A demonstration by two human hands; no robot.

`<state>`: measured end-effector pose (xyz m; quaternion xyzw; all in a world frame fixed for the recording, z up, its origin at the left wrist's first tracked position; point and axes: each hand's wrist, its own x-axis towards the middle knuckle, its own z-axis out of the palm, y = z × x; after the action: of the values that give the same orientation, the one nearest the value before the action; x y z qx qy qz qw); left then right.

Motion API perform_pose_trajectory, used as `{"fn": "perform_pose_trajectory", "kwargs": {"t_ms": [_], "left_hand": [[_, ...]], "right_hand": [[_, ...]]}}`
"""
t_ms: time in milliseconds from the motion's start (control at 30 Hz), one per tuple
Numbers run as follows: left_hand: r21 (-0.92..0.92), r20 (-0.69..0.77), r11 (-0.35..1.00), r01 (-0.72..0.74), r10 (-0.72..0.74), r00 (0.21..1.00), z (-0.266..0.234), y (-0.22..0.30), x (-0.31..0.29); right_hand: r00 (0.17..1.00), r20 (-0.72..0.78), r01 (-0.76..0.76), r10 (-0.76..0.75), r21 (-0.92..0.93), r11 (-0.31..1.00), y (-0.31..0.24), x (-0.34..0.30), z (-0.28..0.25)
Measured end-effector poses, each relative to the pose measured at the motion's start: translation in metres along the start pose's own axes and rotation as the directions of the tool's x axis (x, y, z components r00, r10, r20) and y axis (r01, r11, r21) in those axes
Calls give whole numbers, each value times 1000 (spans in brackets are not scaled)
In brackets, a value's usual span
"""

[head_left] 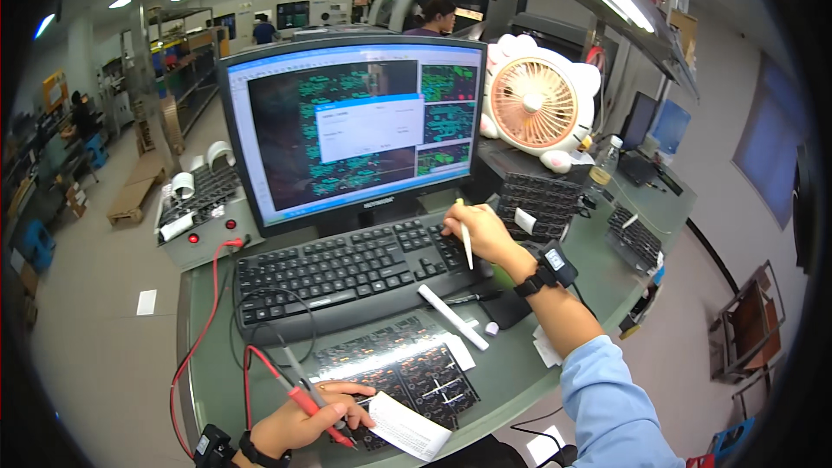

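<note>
In the head view, the left hand (299, 425) was clamped on a red probe (305, 400), its tip pointing down over the board (438, 386). A slim grey tool (299, 367) slanted across the same hand; whether the fingers gripped it too, I could not tell. The fingertips met the edge of a paper slip (412, 432), which lay partly over the board at the near side of the table (516, 386).

The right hand (487, 232) was closed around a pale pen (467, 245), over the right end of the keyboard (347, 264). Between keyboard and board lay a white marker (452, 317), with a lilac cap (491, 328) just beside it.

Behind the keyboard stood the monitor (290, 143), a dialog box open on its screen. A fan (533, 102) stood to its right; to its left, a red lead (211, 308) ran from a metal box (208, 236).
</note>
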<state>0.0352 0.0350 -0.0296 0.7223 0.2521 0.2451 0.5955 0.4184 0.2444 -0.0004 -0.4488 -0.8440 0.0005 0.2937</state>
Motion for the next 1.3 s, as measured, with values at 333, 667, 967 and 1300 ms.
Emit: {"fn": "perform_pose_trajectory", "kwargs": {"t_ms": [333,667,967,1300], "left_hand": [[63,5,994,-91,90,996,1,-2,-4],[81,-10,995,-53,53,999,-5,4,4],[55,-23,998,-30,31,999,1,3,-1],[82,-14,995,-59,60,998,-1,1,2]], "right_hand": [[957,-74,-248,281,295,923,9,-12,-4],[956,-241,-67,170,385,920,-38,-54,6],[950,-250,-71,189,416,907,-38,-61,10],[953,-247,-65,178,407,911,-34,-63,12]]}}
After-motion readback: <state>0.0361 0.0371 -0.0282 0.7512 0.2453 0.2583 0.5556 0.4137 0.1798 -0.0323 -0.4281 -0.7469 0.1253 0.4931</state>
